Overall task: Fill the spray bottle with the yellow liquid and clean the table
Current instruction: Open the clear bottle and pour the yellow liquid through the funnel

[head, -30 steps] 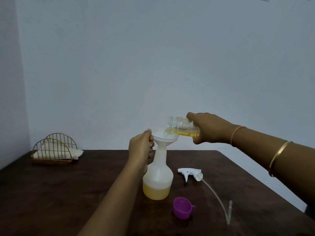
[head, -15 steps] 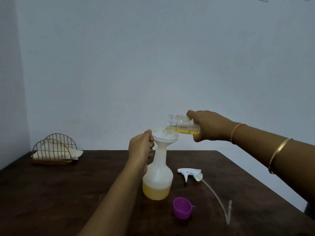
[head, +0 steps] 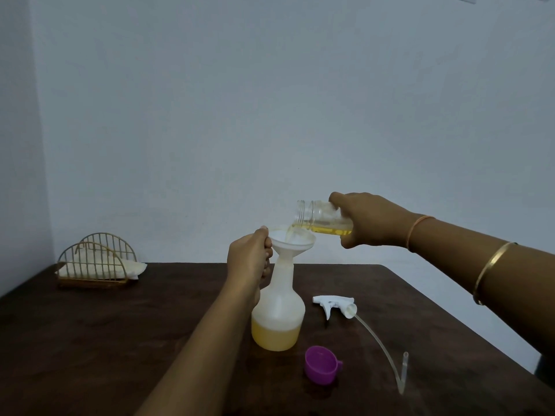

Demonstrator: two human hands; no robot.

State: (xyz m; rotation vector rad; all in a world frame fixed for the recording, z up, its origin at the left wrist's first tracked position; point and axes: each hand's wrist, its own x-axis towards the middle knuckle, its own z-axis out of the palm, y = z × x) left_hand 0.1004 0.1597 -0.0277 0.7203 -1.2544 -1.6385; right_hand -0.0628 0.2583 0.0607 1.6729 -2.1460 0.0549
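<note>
A white spray bottle (head: 277, 313) stands upright mid-table, its lower part filled with yellow liquid. A white funnel (head: 292, 242) sits in its neck. My left hand (head: 248, 259) grips the funnel's left rim. My right hand (head: 368, 220) holds a clear jar (head: 322, 219) tipped on its side over the funnel, and yellow liquid runs from the jar's mouth into the funnel. A shallow layer of liquid lies along the jar's lower side. The white spray head (head: 335, 306) with its long clear tube (head: 383, 348) lies on the table to the right.
A purple cap (head: 321, 367) lies on its side in front of the bottle. A gold wire holder with white napkins (head: 96, 262) stands at the far left of the dark wooden table (head: 120, 340). The table's right edge runs diagonally under my right forearm.
My right hand has lifted the jar slightly and kept it tipped. The liquid in the jar has dropped a little. My left hand and the bottle have stayed put.
</note>
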